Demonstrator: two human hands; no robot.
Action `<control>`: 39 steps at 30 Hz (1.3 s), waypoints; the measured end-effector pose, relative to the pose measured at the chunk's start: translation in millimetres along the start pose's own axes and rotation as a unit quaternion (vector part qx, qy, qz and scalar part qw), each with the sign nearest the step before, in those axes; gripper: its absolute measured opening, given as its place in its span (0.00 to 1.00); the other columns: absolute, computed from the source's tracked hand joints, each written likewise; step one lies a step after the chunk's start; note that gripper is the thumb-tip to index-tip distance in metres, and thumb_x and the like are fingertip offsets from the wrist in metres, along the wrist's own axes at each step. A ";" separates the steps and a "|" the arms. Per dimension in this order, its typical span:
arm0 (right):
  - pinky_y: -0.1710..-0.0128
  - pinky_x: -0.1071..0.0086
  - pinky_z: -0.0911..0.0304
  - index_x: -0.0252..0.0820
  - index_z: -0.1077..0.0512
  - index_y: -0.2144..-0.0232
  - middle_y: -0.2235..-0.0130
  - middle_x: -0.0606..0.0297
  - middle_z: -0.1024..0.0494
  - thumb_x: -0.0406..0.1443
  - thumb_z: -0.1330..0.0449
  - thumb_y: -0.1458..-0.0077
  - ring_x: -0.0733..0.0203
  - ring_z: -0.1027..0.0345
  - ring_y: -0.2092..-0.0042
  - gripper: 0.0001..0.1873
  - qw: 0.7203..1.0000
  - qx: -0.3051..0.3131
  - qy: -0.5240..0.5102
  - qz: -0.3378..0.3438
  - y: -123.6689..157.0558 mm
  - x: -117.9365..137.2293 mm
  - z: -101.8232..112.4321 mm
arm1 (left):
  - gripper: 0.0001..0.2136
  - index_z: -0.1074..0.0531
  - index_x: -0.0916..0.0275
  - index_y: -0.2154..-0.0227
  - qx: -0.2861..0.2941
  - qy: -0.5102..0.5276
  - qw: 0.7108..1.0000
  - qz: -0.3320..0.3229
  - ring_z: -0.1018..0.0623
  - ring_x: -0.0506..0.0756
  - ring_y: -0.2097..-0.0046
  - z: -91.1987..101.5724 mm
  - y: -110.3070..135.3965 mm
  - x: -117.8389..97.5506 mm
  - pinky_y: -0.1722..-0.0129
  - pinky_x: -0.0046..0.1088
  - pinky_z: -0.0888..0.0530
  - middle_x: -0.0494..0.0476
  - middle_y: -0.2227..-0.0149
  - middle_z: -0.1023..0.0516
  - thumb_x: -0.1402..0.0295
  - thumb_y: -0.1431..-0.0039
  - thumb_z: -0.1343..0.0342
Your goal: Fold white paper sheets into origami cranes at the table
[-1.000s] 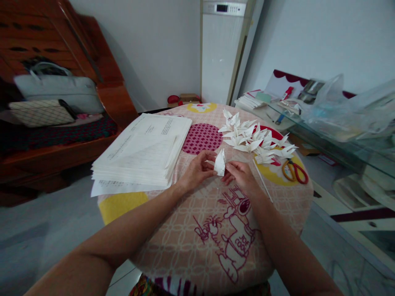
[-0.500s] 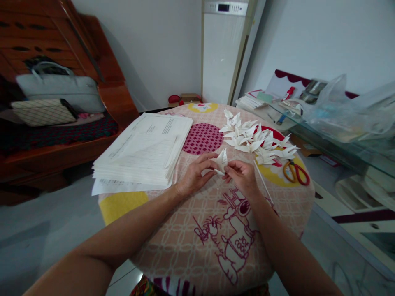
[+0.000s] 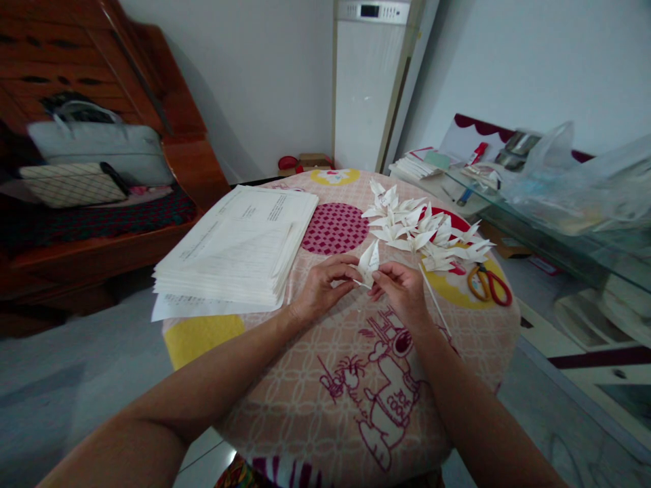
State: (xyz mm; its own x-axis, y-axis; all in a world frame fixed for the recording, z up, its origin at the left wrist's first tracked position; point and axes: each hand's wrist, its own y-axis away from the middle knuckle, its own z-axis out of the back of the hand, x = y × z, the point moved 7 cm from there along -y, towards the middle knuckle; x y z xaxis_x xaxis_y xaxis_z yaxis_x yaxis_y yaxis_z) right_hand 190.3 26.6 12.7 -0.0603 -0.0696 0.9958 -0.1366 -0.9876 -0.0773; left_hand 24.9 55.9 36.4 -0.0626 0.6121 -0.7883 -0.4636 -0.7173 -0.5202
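Note:
Between my two hands is a small piece of folded white paper [image 3: 369, 261], pointed at the top, with some print on it. My left hand [image 3: 325, 285] pinches its left side between thumb and fingers. On the other side, my right hand [image 3: 401, 288] grips the lower right part, fingertips closed on it. Both hands are just above the patterned tablecloth [image 3: 305, 379]. Beyond my right hand lies a cluster of folded paper lilies or similar pointed shapes [image 3: 407, 224]. To the left sits a thick stack of printed paper sheets [image 3: 239, 237].
Scissors [image 3: 489, 285] with orange-red handles lie near the table's right edge. A thin white stick [image 3: 433, 298] is beside my right wrist. A glass-topped cabinet [image 3: 574, 251] with a plastic bag [image 3: 554, 176] stands right; a wooden sofa [image 3: 188, 163] with bags stands left.
The folded paper's pointed top stands slightly taller and more spread than before. My hands have barely moved and still grip it.

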 end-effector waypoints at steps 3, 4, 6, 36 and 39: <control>0.78 0.68 0.30 0.43 0.27 0.72 0.80 0.66 0.23 0.47 0.35 0.52 0.61 0.30 0.80 0.14 1.000 -0.003 -0.004 -0.005 -0.3 -2.0 0.0 | 0.07 0.20 0.63 0.67 -0.011 0.052 0.998 0.041 0.21 0.55 0.56 -1.8 -0.9 8.0 0.58 0.29 0.24 0.61 0.57 0.21 0.64 0.42 0.36; 0.78 0.68 0.30 0.43 0.27 0.72 0.80 0.66 0.23 0.48 0.34 0.52 0.62 0.30 0.80 0.15 1.000 -0.001 -0.006 -0.006 -0.4 -2.3 -0.4 | 0.08 0.20 0.63 0.68 -0.018 0.069 0.996 0.049 0.21 0.54 0.57 -2.4 -1.2 10.1 0.58 0.29 0.24 0.61 0.59 0.20 0.63 0.44 0.34; 0.78 0.68 0.30 0.42 0.27 0.71 0.80 0.66 0.23 0.49 0.34 0.52 0.62 0.30 0.80 0.16 1.000 0.003 -0.011 -0.011 -0.3 -2.8 -1.2 | 0.10 0.21 0.64 0.69 -0.031 0.111 0.991 0.073 0.21 0.54 0.60 -3.7 -1.7 14.8 0.59 0.30 0.24 0.59 0.63 0.20 0.62 0.47 0.32; 0.85 0.75 0.39 0.41 0.31 0.82 0.83 0.68 0.26 0.46 0.35 0.50 0.66 0.34 0.83 0.18 0.996 0.079 0.016 -0.023 4.6 -15.0 -16.1 | 0.13 0.30 0.67 0.65 0.048 0.269 0.942 0.197 0.26 0.48 0.74 -26.5 1.2 26.4 0.73 0.23 0.28 0.50 0.73 0.25 0.64 0.46 0.35; 0.85 0.74 0.39 0.40 0.30 0.81 0.83 0.67 0.26 0.46 0.35 0.49 0.66 0.35 0.84 0.18 0.994 0.094 -0.016 -0.049 5.6 -17.6 -19.6 | 0.15 0.30 0.67 0.63 0.038 0.263 0.941 0.207 0.27 0.47 0.77 -24.4 1.8 28.2 0.76 0.23 0.29 0.48 0.76 0.27 0.64 0.47 0.34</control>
State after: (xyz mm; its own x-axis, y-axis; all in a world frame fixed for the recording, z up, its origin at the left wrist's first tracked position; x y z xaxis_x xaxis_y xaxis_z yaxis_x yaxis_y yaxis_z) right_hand 171.3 25.0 -6.2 -0.0243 0.0273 0.9993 0.0471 -0.9985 0.0284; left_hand 43.9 63.7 5.2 0.1859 0.0208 -0.9824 -0.5592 -0.8199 -0.1232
